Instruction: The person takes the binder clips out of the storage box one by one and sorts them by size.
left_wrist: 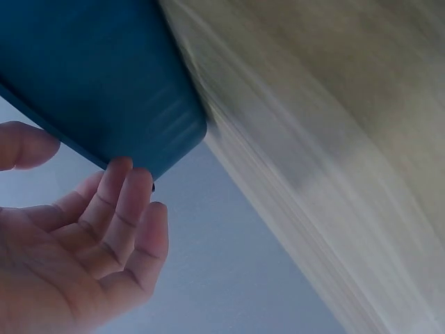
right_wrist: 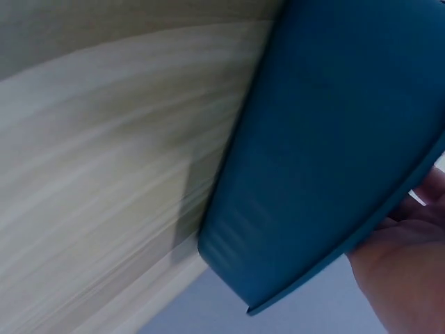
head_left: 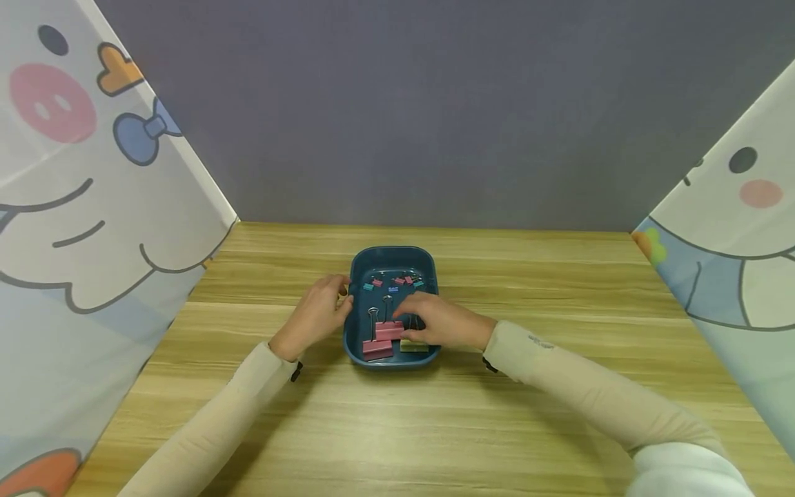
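A dark teal tray (head_left: 391, 366) stands on the wooden table, holding binder clips of two sizes. My right hand (head_left: 437, 319) reaches into its front half, thumb and index finger pinching the right end of a large pink binder clip (head_left: 389, 330). Another large pink clip (head_left: 377, 350) lies just in front to the left, and a yellow clip (head_left: 413, 346) lies under the right hand. At the tray's left rim, my left hand (head_left: 318, 310) has relaxed, bent fingers. In the left wrist view, its fingertips (left_wrist: 119, 167) overlap the tray's edge. The tray wall hides the right fingertips in the right wrist view.
Several small pink, teal and blue clips (head_left: 393, 289) lie in the tray's back half. A grey panel (head_left: 435, 117) rises behind the wooden table (head_left: 546, 276). Cartoon-printed panels (head_left: 124, 228) flank both sides.
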`<state>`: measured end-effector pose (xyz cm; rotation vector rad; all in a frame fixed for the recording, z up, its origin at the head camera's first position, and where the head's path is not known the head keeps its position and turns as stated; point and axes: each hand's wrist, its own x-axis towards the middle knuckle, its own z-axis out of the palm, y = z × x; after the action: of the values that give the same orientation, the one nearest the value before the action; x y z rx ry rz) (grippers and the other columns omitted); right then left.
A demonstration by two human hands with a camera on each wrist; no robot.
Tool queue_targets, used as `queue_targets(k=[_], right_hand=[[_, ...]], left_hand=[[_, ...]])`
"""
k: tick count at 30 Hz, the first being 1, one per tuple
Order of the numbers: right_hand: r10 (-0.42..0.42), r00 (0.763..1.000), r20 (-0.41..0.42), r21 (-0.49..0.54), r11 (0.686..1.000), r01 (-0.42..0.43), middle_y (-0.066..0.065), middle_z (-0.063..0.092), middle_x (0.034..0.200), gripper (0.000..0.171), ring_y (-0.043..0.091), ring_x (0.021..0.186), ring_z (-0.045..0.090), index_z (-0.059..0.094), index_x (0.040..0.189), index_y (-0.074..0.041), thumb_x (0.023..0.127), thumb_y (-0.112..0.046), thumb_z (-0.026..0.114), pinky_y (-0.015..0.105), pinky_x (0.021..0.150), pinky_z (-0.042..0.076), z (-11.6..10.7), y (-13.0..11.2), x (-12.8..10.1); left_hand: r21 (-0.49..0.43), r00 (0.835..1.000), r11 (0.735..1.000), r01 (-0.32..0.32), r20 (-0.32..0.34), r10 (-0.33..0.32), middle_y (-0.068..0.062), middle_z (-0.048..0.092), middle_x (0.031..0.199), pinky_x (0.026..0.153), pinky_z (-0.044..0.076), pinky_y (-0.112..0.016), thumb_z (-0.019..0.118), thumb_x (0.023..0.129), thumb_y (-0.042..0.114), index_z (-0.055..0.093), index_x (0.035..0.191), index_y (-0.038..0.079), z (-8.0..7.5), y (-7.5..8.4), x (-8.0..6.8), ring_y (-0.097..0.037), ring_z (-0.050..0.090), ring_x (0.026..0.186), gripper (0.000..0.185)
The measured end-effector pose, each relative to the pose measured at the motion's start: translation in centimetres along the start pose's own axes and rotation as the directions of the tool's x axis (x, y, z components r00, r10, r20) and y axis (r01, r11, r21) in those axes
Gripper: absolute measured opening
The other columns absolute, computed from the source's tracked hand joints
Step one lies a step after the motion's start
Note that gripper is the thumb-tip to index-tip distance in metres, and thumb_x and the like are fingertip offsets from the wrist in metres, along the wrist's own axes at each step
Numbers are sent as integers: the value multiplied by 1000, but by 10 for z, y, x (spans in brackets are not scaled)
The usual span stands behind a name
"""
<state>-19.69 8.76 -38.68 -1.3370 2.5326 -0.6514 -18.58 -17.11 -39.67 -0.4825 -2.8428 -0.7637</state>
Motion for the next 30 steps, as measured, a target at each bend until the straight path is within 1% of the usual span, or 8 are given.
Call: queue_targets(k=[3,7,11,15,20,26,30], right_hand=[[1,1000,11,-22,1000,0,3,61,112,32,20,106,55,64,117,-9,89,-24,67,35,89,45,3,1,3],[9,1000,2,-44,999,-9,2,62,110,30,19,104,56,66,114,-9,88,-24,68,34,88,45,6,2,7],[18,1000,-3,-52,999,-18,1,62,109,27,17,102,56,67,111,-10,87,-23,69,34,88,45,8,3,10],[11,1000,8,-70,997,-10,-1,63,106,23,16,99,56,68,108,-13,87,-22,69,32,86,45,9,3,13],[11,1000,17,-98,995,-9,-3,63,103,19,14,94,55,68,104,-15,86,-21,70,32,83,46,10,3,15],[35,999,20,-147,989,-31,-4,63,102,18,13,93,53,69,103,-16,86,-21,70,33,85,45,11,1,17],[45,999,23,-171,984,-41,-6,63,100,16,12,90,52,69,101,-18,86,-21,71,32,82,45,13,2,19]], left_hand=[[-1,1000,1000,-7,-4,7,-13,59,94,69,46,-38,62,88,10,58,114,-7,0,1,0,-24,54,83,31],[1,1000,1000,-11,-8,11,-11,59,92,67,47,-35,62,88,8,59,113,-7,0,1,0,-22,54,79,29],[-1,1000,1000,-13,-4,13,-8,57,89,65,47,-32,61,88,7,58,112,-5,0,0,0,-19,54,75,28],[-9,1000,1000,-14,3,14,-8,56,88,63,48,-30,61,87,5,58,112,-6,-1,-1,0,-18,56,73,28],[-22,1000,1000,-1,12,1,-8,57,89,62,48,-29,62,87,5,57,113,-5,-1,-1,0,-17,56,73,29],[-36,1000,999,3,18,-2,-7,56,88,61,48,-28,63,87,5,57,114,-5,-2,0,0,-17,57,72,30],[-42,1000,999,2,17,-2,-7,57,87,61,48,-28,63,87,6,58,114,-6,-2,0,0,-17,57,72,30]])
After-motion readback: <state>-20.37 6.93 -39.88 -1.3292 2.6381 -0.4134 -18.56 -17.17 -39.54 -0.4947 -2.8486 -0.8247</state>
